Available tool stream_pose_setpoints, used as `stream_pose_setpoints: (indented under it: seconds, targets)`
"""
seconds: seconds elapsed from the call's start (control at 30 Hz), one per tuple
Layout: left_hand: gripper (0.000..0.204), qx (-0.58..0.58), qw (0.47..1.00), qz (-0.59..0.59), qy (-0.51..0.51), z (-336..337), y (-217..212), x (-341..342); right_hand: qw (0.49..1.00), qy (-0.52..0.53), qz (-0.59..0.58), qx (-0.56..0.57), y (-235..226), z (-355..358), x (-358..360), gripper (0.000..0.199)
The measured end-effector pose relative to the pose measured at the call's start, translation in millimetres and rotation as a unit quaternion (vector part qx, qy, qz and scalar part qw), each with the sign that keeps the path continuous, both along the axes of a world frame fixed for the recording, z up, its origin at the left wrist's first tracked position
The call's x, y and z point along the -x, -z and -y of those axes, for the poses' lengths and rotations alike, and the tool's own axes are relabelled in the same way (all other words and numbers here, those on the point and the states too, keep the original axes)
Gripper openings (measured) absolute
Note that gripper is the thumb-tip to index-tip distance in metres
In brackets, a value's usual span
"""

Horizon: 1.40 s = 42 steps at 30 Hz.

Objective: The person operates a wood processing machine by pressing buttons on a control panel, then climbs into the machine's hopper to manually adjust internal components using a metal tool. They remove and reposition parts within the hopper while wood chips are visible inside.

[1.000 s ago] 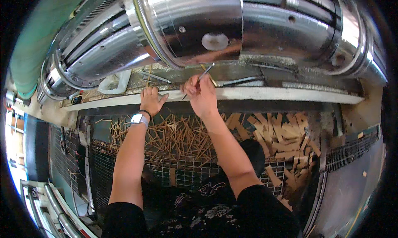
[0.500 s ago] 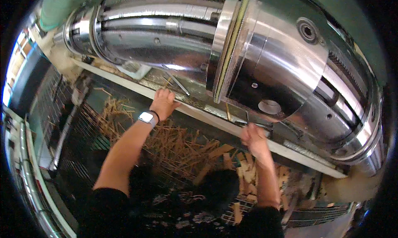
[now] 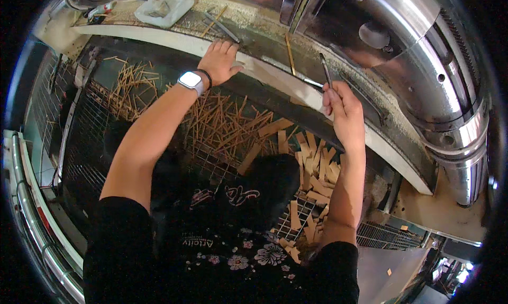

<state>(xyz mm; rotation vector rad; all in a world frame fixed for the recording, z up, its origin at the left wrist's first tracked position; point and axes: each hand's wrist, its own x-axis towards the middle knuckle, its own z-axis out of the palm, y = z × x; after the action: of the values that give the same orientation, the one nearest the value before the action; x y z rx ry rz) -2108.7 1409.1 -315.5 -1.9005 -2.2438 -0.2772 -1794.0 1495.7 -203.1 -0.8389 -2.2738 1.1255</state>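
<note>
My left hand [image 3: 219, 63] lies open on the pale edge rail [image 3: 143, 35], its fingers over the top and nothing held. Just beyond its fingertips is a metal rod tool [image 3: 222, 27], with a thin wooden strip [image 3: 216, 21] crossing it. My right hand [image 3: 344, 107] is closed around a slim dark metal rod [image 3: 326, 65] that points up and away from the fist. A shiny metal piece [image 3: 312, 83] shows beside that fist; whether the hand touches it I cannot tell. Another narrow strip [image 3: 290, 54] lies on the ledge between the hands.
Large polished machine cylinders [image 3: 402, 34] stand beyond the ledge. A clear plastic bag [image 3: 165, 8] sits at the far left. Below the rail, cardboard scraps [image 3: 317, 171] and thin offcuts [image 3: 222, 124] litter a wire grate [image 3: 211, 161]. A long bent bar [image 3: 365, 95] lies right of my right hand.
The view has tilted down, so the cylinders sit higher in the picture. My right hand has lifted from beneath the cylinder with the rod. My left hand stays on the rail.
</note>
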Motion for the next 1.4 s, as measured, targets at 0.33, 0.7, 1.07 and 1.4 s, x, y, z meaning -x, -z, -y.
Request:
stream_pose_setpoints:
  seconds: [0.33,0.7,1.07,1.4]
  targets:
    - [0.062,-0.097,0.992,0.063,0.052,89,36,9,0.965,0.044,-0.224,0.126,26,26,29,0.008]
    - [0.056,0.086,0.983,0.162,0.011,145,65,31,0.868,0.038,-0.446,0.216,35,21,87,0.008]
    - [0.047,0.202,0.957,0.171,0.12,121,30,6,0.789,0.025,-0.571,0.224,34,24,116,0.01]
    - [0.045,0.241,0.942,0.179,0.147,104,34,4,0.831,0.035,-0.518,0.198,50,21,98,0.014]
